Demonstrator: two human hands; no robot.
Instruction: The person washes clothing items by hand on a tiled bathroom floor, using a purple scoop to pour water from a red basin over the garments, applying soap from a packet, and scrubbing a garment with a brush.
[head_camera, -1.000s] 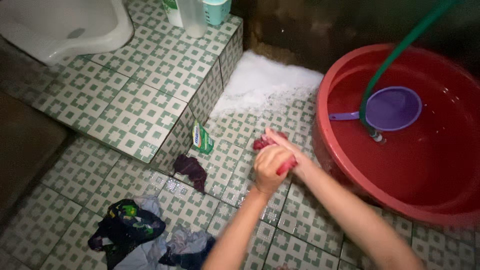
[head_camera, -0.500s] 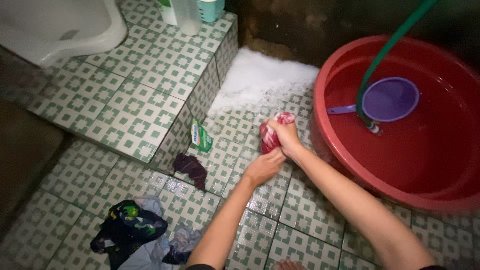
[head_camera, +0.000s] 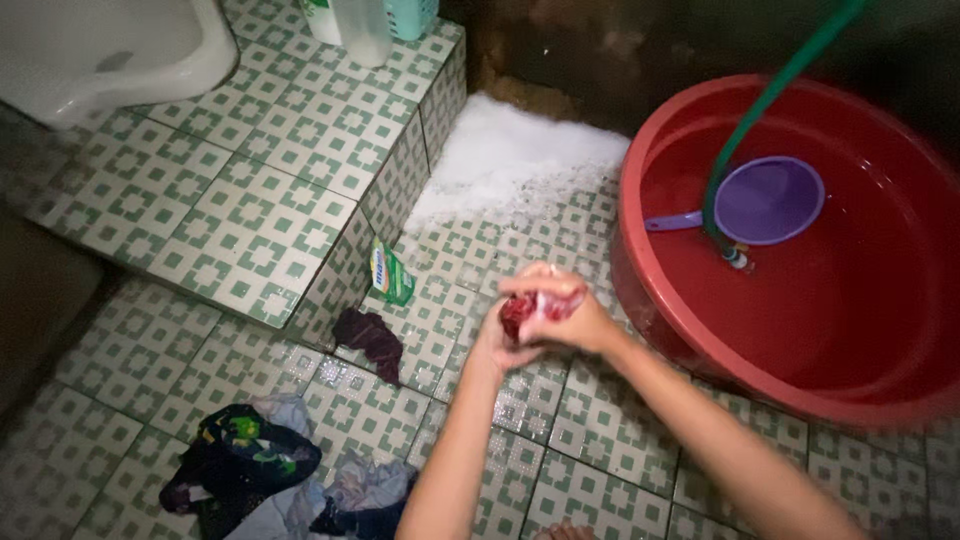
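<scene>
While both of my hands close around the small red cloth (head_camera: 522, 312), I hold it above the wet tiled floor (head_camera: 590, 480), a little to the left of the big red basin (head_camera: 700, 350). My left hand (head_camera: 500, 345) supports the cloth from below with the fingers curled about it, and my right hand (head_camera: 570, 310) covers it from above, fingers bent tightly over the fabric. To do this well, I think I should keep the cloth bunched between the two palms and rub one part against the other with short, firm movements, and turn it often so that no side is missed; if I loosen the grip too much the wet cloth can slip down to the floor. The floor has green and white patterned tiles and looks wet, and a patch of white foam (head_camera: 510, 165) lies near the dark wall. A raised tiled step (head_camera: 260, 190) is on my left, with a white squat toilet (head_camera: 110, 50) at its far corner and some bottles (head_camera: 360, 25) at the back. A small green packet (head_camera: 390, 272) leans against the step, and a dark maroon cloth (head_camera: 370, 340) lies beside it. More clothes (head_camera: 270, 470) are in a heap near my left elbow. Inside the basin there is water, a purple dipper (head_camera: 765, 200) and a green hose (head_camera: 770, 110).
</scene>
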